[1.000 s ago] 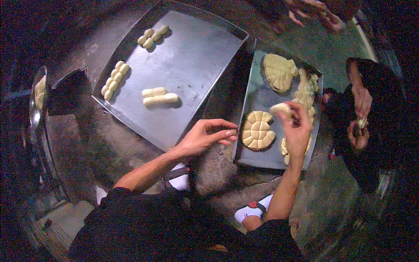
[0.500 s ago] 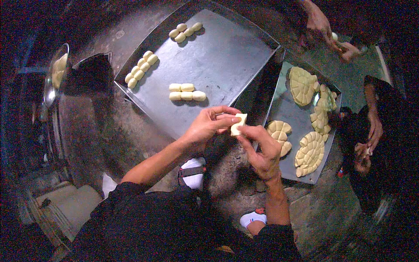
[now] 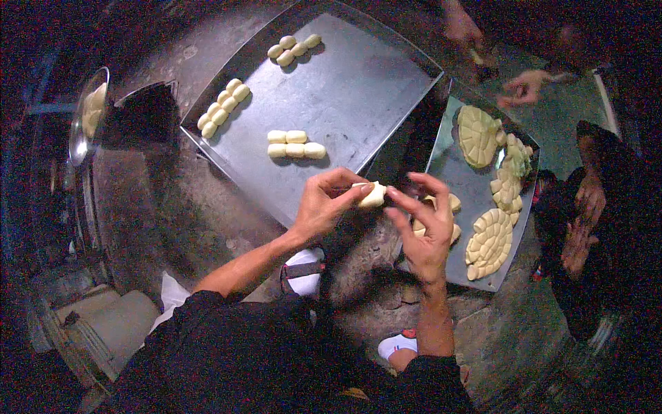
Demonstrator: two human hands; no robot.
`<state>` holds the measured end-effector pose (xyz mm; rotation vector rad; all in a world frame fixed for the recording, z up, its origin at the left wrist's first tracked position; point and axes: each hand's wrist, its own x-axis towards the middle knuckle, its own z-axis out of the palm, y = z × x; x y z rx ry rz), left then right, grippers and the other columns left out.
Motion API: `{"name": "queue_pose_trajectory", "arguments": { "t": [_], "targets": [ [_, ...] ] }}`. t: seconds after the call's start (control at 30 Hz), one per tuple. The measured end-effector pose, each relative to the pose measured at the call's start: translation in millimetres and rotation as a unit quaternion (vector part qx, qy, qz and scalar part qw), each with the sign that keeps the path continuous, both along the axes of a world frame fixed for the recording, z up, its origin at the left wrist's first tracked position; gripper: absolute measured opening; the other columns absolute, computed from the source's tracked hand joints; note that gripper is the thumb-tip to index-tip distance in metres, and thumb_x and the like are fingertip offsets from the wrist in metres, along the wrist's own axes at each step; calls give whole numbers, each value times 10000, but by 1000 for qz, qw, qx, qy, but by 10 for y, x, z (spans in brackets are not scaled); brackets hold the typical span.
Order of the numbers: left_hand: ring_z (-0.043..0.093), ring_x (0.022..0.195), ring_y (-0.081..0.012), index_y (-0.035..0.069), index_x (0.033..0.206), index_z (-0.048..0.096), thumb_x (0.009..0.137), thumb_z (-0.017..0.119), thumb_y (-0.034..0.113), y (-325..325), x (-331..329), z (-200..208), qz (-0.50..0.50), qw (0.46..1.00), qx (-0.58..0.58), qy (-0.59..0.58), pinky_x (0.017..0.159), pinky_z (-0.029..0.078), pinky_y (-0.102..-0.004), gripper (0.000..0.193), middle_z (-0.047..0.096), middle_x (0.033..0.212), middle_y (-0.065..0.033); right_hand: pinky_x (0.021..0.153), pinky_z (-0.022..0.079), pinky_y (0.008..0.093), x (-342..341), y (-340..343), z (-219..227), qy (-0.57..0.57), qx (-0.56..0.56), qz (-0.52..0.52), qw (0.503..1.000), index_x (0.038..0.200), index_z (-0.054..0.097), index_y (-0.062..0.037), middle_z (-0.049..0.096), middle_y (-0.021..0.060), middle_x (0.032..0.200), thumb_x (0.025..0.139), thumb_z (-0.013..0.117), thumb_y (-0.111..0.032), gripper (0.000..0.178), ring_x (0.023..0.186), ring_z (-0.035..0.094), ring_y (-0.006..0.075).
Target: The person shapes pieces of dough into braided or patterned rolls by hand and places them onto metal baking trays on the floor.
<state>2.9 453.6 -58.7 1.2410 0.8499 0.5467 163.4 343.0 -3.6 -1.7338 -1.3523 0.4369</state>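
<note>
My left hand (image 3: pixel 323 207) pinches a small pale piece of dough (image 3: pixel 373 196) between thumb and fingers, over the near edge of a large metal tray (image 3: pixel 365 90). My right hand (image 3: pixel 429 238) is beside the dough's right end, its fingers spread and the index fingertip at or very near the dough. In the large tray sit small dough rolls in three groups: a cluster (image 3: pixel 296 150) nearest my hands, a double row (image 3: pixel 223 109) along the left wall, and another group (image 3: pixel 294 50) at the far end.
To the right, a smaller tray (image 3: pixel 476 196) holds flat clusters of dough pieces (image 3: pixel 489 243), partly behind my right hand. Other people's hands (image 3: pixel 527 86) are at the far right, and another pair (image 3: pixel 583 228) at the right. A round metal dish (image 3: pixel 78 141) stands far left.
My right fingers have loosened from the dough and spread apart. My left hand still holds the dough, now turned more sideways. The other people's hands have shifted.
</note>
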Motion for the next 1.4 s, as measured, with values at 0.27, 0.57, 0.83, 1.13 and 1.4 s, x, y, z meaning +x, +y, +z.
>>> {"name": "queue_pose_trajectory", "arguments": {
  "t": [0.27,0.57,0.83,1.13,1.4],
  "targets": [
    [609,828,-90,20,1245,597,1043,442,327,-53,32,21,-139,979,-146,-33,704,541,-265,399,655,982,-27,788,523,370,33,47,-97,6,-28,34,999,1125,670,-37,679,118,1024,849,700,-99,284,870,660,269],
    [665,969,-174,39,1239,599,845,753,245,140,-99,227,-300,950,87,22,852,534,-324,470,696,1080,-75,718,524,349,29,68,-13,207,-184,110,955,928,621,-35,666,91,854,859,706,-140,151,769,676,287],
    [671,773,-111,9,1056,688,852,740,208,127,-210,-45,-121,992,-14,-13,657,524,-271,290,726,870,-77,903,442,395,-123,207,-84,-28,-106,90,990,1076,682,-74,470,200,1328,898,629,-152,201,1073,496,299],
    [667,652,-130,14,950,638,1005,506,366,384,-489,-127,54,972,-222,-48,519,553,-261,380,668,824,-57,904,491,372,-510,663,-396,-77,-43,208,974,1234,619,-22,641,130,1228,903,620,-161,360,1135,613,264],
    [674,578,-197,-16,1059,644,1020,468,339,1055,-632,-67,-11,942,186,278,537,549,-323,398,691,729,-130,839,516,434,-286,1736,-1204,5,-28,147,989,1066,671,9,687,204,993,834,641,-144,280,951,656,375]
  ]
}}
